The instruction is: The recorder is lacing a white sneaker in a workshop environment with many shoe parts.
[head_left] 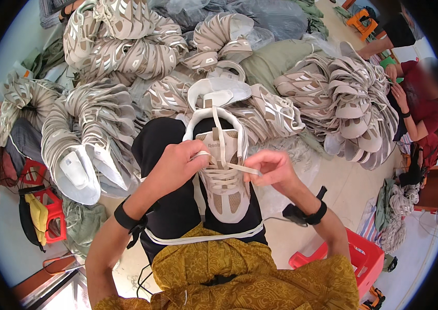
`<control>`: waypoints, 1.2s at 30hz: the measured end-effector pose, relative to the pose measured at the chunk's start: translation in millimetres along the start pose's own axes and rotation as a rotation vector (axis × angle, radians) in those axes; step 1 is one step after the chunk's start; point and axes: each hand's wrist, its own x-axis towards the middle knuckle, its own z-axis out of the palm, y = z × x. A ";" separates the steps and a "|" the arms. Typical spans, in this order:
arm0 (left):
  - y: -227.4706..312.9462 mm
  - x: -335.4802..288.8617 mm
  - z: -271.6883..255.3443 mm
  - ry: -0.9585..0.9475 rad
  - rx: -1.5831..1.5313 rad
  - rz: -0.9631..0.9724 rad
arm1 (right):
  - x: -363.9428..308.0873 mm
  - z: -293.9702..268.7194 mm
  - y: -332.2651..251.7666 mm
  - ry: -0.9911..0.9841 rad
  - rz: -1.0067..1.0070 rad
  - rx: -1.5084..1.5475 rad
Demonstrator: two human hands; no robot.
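Shirt [214,261] nearest; shoe [224,205] at far edge of lap [163,142]; lace [241,169] pinched by left hand [176,162], right hand [275,171]; slip risked by overpulling.

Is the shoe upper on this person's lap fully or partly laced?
Partly laced: the lace crosses the shoe upper low down; no rows span the tongue above. The right hand pinches the lace.

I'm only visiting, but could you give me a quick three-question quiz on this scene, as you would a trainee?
1. What does the right hand pinch: (a) scissors, (b) a lace, (c) a brush?
2. True or false: the person wears a black band on each wrist.
3. Which end of the shoe upper points toward the person's body, toe or heel?

Key: 1. b; 2. true; 3. toe.
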 end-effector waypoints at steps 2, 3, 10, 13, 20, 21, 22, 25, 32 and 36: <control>3.1 5.9 -0.9 -0.035 -0.063 -0.024 | -8.0 -4.9 -1.1 -0.036 -0.035 -0.017; 5.2 8.8 -0.6 -0.034 -0.024 -0.032 | -9.1 -3.4 -2.9 -0.076 -0.067 -0.030; -0.2 11.2 6.6 0.026 0.083 -0.012 | -12.8 9.2 -31.0 -0.117 -0.053 -0.463; 9.4 11.4 3.7 -0.026 0.135 0.023 | -21.6 -6.6 -20.2 -0.057 -0.394 0.287; 4.5 13.8 -1.1 -0.029 0.056 -0.042 | -77.1 -48.6 -79.1 -0.168 -0.690 0.379; 4.9 16.4 0.8 -0.024 0.040 -0.036 | -86.8 -48.2 -85.7 -0.077 -0.762 0.378; 3.4 17.6 0.7 -0.019 0.026 -0.030 | -95.1 -46.0 -91.0 0.014 -0.833 0.377; -6.8 17.6 5.7 0.015 0.135 0.036 | -134.9 -73.3 -106.3 0.056 -0.991 0.614; 3.8 10.3 14.6 -0.040 0.475 0.082 | -122.5 -124.5 -55.6 0.828 -0.019 -0.811; 3.5 5.7 25.9 -0.026 0.737 0.149 | -72.6 -90.3 -23.3 0.520 -0.083 -1.581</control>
